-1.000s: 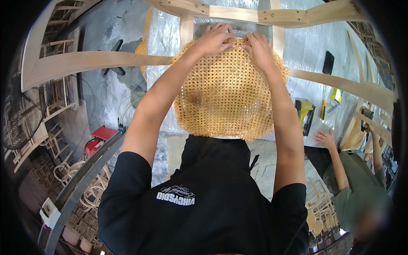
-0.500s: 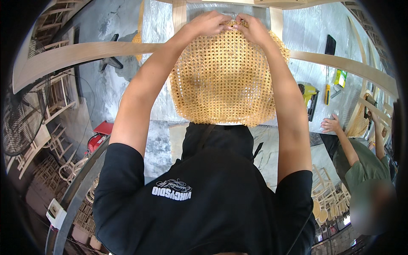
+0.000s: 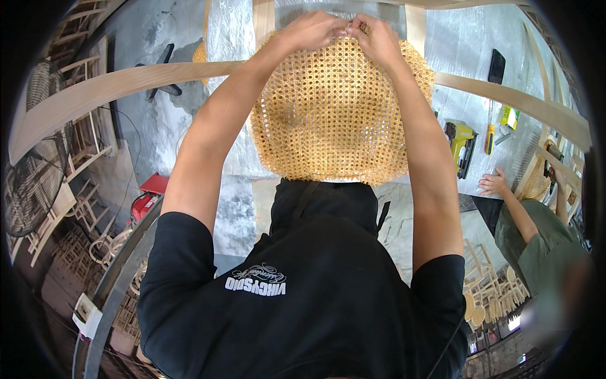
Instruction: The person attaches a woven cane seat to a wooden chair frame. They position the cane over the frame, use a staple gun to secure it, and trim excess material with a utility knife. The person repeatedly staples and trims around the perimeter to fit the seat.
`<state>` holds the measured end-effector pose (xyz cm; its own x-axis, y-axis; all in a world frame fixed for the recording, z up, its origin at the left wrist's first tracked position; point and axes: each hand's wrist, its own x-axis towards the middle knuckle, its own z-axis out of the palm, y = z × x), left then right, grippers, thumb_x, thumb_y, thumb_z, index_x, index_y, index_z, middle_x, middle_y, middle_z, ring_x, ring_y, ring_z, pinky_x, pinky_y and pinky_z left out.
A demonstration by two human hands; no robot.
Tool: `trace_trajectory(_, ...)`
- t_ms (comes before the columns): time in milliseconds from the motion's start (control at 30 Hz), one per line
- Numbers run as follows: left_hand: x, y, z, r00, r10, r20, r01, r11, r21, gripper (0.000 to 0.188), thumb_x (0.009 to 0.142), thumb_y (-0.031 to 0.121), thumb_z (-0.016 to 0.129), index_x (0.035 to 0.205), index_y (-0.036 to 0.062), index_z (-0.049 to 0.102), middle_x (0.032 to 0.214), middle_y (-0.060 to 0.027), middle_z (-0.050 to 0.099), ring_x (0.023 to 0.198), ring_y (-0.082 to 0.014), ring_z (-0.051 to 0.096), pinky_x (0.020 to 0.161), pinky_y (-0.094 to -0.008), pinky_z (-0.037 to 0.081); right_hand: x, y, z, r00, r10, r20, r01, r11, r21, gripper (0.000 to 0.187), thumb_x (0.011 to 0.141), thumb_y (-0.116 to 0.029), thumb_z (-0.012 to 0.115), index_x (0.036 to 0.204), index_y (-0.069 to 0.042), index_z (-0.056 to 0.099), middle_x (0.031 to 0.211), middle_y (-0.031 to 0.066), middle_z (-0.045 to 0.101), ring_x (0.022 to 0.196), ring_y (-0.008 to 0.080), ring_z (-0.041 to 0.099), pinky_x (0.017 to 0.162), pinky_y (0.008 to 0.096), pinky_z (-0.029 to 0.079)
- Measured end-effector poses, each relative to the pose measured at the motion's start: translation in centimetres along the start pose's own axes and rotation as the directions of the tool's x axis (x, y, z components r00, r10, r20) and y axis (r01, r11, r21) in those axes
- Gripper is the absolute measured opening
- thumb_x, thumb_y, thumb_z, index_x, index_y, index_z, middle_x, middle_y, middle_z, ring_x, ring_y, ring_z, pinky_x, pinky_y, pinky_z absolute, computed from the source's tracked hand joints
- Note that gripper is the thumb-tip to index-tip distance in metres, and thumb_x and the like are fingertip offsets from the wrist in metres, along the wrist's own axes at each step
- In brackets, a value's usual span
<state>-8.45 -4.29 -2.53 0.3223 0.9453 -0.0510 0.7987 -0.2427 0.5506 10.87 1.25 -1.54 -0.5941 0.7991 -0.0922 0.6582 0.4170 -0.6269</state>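
A sheet of woven cane webbing (image 3: 334, 114), golden and open-meshed, lies over a pale wooden chair frame (image 3: 126, 85) in front of me. Its sides and near edge are ragged. At the far edge of the cane, my left hand (image 3: 315, 30) is closed, its fingertips pinching the rim. Right beside it my right hand (image 3: 374, 39) pinches the same edge, thumb and fingers pressed together. The two sets of fingertips almost meet. Whether a loose strand is between them is too small to tell. Both forearms reach over the sides of the sheet.
On the film-covered table at right lie a yellow-green nail gun (image 3: 463, 148), a yellow-handled screwdriver (image 3: 490, 139) and a small green-yellow box (image 3: 509, 118). A co-worker's hand (image 3: 494, 182) rests on the table edge. A red machine (image 3: 148, 199) and a fan (image 3: 38, 183) stand at left.
Both hands have shifted slightly farther out along the cane's far edge, the fingertips closer together. The view has moved a little, and the co-worker's head has turned lower right.
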Motion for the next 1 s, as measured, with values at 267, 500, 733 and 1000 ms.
trace_trajectory(267,0.0,0.8,0.0,0.999,-0.018,-0.049,0.016,0.998,-0.055,0.014,0.095,0.021,0.063,0.099,0.0085,0.066,0.086,-0.0166,0.069,0.078,-0.0402,0.064,0.071,-0.052,0.049,-0.2,0.4,0.4,0.999,0.025,-0.038,-0.026,0.999,-0.029,0.023,0.093,-0.032,0.07,0.097,-0.01,0.067,0.084,0.0132,0.072,0.078,0.0351,0.067,0.073,0.0465,0.05)
trace_trajectory(500,-0.1,0.5,0.0,0.995,-0.046,-0.084,0.046,0.999,0.001,0.015,0.093,0.024,0.065,0.101,0.0118,0.068,0.08,-0.0181,0.068,0.076,-0.0409,0.064,0.07,-0.0506,0.049,0.0,0.1,0.5,0.999,0.02,-0.04,-0.023,0.997,-0.068,0.026,0.092,-0.035,0.071,0.095,-0.01,0.068,0.086,0.0144,0.073,0.08,0.037,0.068,0.073,0.046,0.051)
trace_trajectory(733,1.1,1.2,-0.9,0.998,-0.068,-0.019,0.068,0.998,0.004,0.02,0.094,0.03,0.064,0.104,0.0134,0.07,0.083,-0.0176,0.069,0.081,-0.0419,0.063,0.074,-0.0511,0.049,-0.4,-0.8,-0.8,0.992,0.076,-0.101,-0.085,0.992,-0.09,0.046,0.093,-0.026,0.07,0.13,-0.008,0.051,0.11,0.0119,0.072,0.109,0.0343,0.065,0.104,0.0585,0.032)
trace_trajectory(1000,-0.6,0.1,0.2,0.988,-0.152,-0.028,0.153,0.988,0.037,0.028,0.1,0.037,0.06,0.102,0.0111,0.07,0.082,-0.0145,0.069,0.076,-0.0326,0.064,0.074,-0.0471,0.048,-18.5,2.3,-5.5,0.852,0.376,-0.363,-0.148,0.84,0.522,0.029,0.093,-0.014,0.069,0.118,-0.001,0.063,0.115,0.0175,0.069,0.103,0.0318,0.068,0.09,0.0412,0.053)
